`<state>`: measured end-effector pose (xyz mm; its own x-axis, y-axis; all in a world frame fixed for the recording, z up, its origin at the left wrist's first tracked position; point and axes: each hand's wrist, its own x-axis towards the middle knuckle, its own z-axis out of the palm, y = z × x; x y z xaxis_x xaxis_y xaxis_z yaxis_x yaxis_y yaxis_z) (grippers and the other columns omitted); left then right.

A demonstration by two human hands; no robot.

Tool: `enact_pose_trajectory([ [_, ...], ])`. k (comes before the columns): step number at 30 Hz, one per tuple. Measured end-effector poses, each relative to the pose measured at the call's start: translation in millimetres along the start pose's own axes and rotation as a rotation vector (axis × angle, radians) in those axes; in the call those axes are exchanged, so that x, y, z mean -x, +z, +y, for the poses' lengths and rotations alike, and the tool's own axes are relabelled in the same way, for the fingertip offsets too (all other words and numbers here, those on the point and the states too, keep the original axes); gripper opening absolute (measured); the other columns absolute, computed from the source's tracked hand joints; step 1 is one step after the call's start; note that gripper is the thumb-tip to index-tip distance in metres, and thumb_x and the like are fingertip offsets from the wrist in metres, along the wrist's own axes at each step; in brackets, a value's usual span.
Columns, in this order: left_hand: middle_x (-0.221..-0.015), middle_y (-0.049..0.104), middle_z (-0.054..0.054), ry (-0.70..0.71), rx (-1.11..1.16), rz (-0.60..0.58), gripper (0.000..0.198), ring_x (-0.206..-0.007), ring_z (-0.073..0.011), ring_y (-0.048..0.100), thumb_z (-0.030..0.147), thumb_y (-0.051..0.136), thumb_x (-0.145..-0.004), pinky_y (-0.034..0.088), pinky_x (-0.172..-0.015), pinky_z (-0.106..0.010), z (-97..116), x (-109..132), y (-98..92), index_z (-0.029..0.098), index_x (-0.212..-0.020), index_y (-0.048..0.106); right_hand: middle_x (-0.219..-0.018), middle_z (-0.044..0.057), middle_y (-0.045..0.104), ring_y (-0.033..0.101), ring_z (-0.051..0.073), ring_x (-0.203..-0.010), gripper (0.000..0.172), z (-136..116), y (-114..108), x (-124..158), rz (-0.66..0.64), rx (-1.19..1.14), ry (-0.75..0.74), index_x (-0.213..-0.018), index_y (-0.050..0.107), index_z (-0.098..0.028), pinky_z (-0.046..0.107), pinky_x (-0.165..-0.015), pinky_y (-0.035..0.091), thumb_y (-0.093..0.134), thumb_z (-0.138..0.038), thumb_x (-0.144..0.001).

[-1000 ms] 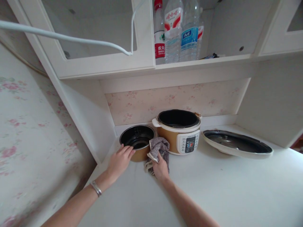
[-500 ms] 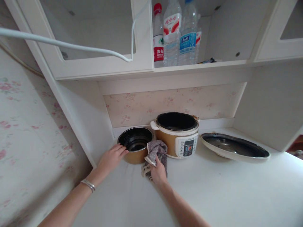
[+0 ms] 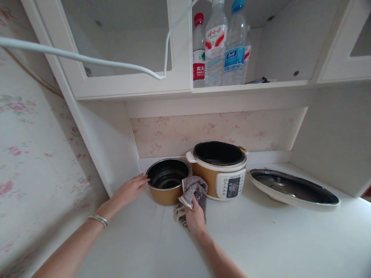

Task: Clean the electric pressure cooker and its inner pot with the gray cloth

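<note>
A gold inner pot (image 3: 165, 196) with a dark inside and a silver rim stands upright on the white counter. My left hand (image 3: 133, 186) is at its left side, fingers stretched out and fingertips at or just beside the rim. My right hand (image 3: 196, 217) is closed on a grey-purple cloth (image 3: 194, 187) with a pale edge, held against the pot's right front, between it and the rice cooker (image 3: 205, 178). The cooker body is gold and white, uncovered, with a control panel on its front. Part of the cloth hangs down to the counter.
An oval lid (image 3: 292, 189) lies inside-up on the counter (image 3: 278, 243) to the right. Overhead is an open cabinet shelf with several plastic bottles (image 3: 215, 50). A white cable (image 3: 110, 61) crosses the upper left in front of the cabinet door (image 3: 136, 85).
My left hand has drawn back leftward from over the pot's rim to its outer side. The right hand keeps the cloth at nearly the same spot. The view has shifted slightly.
</note>
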<state>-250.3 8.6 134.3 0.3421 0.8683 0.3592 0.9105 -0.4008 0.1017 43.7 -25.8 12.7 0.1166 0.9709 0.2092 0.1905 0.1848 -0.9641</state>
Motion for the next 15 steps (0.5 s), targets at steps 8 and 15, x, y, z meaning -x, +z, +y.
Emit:
enact_pose_trajectory([
  [8, -0.113, 0.068, -0.001, -0.087, 0.044, 0.18, 0.035, -0.102, -0.0207, 0.065, 0.043, 0.04, -0.093, 0.053, -0.088, -0.033, 75, 25, 12.0, 0.029, -0.106, 0.069, -0.101, 0.007, 0.07, 0.063, 0.022, -0.096, 0.049, -8, -1, 3, 0.018, 0.02, 0.01, -0.128, 0.055, -0.021, 0.031, -0.083, 0.045, 0.045, -0.022, -0.08],
  [15, -0.133, 0.055, -0.005, 0.033, 0.085, 0.238, 0.039, -0.117, -0.0198, 0.056, 0.04, 0.038, -0.094, 0.045, -0.101, -0.036, 57, 21, 7.3, 0.023, -0.12, 0.062, -0.106, 0.009, 0.069, 0.062, 0.022, -0.1, 0.051, -6, 0, 2, 0.015, -0.001, 0.012, -0.129, 0.055, -0.018, 0.032, -0.085, 0.045, 0.047, -0.023, -0.078],
])
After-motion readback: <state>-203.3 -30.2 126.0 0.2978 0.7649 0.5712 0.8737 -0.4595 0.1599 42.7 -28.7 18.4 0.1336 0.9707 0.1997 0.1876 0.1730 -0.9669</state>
